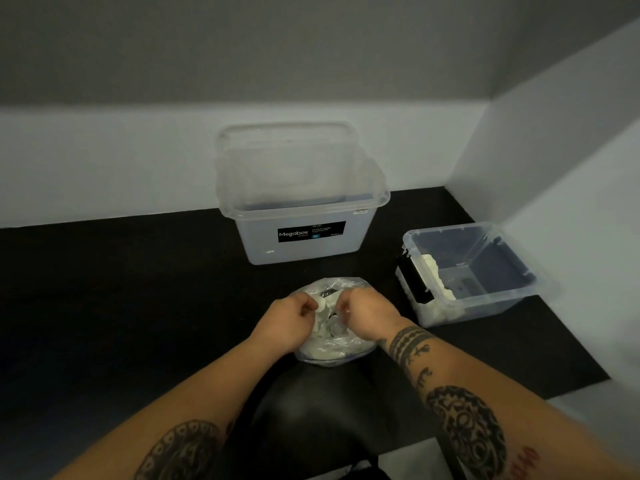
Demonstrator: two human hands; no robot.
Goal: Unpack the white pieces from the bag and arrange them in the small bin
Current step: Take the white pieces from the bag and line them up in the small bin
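Bag (pixel 330 353) sits on the black table (pixel 138 289) dead centre in front of the person, clear film, full of white pieces (pixel 323 325) bunched in the middle. Both hands are on it: left hand (pixel 284 322) and right hand (pixel 367 317) are each curled into a fist, pinching film at the top of the bag, close together with a piece showing in the gap between them. Reads as opening the mouth, or tearing it; can't tell which. To do it well: pull the two pinches apart sideways and keep them low, not upward, or the bag lifts and dumps pieces on the table. Keep the bottom planted and open just wide enough for one hand. Then one hand holds the rim and the other takes pieces out a few at a time. The film looks thin and slippery, so expect it to stretch before it gives. Small bin (pixel 498 299) is near on the right, clear, dark label (pixel 414 282) on its left side, with stacked pieces (pixel 431 268) against its left wall and the rest of the floor bare; continue that row rather than dropping loose. Big bin (pixel 301 237) stands behind the bag, lid (pixel 287 140) propped behind it; not part of this step.
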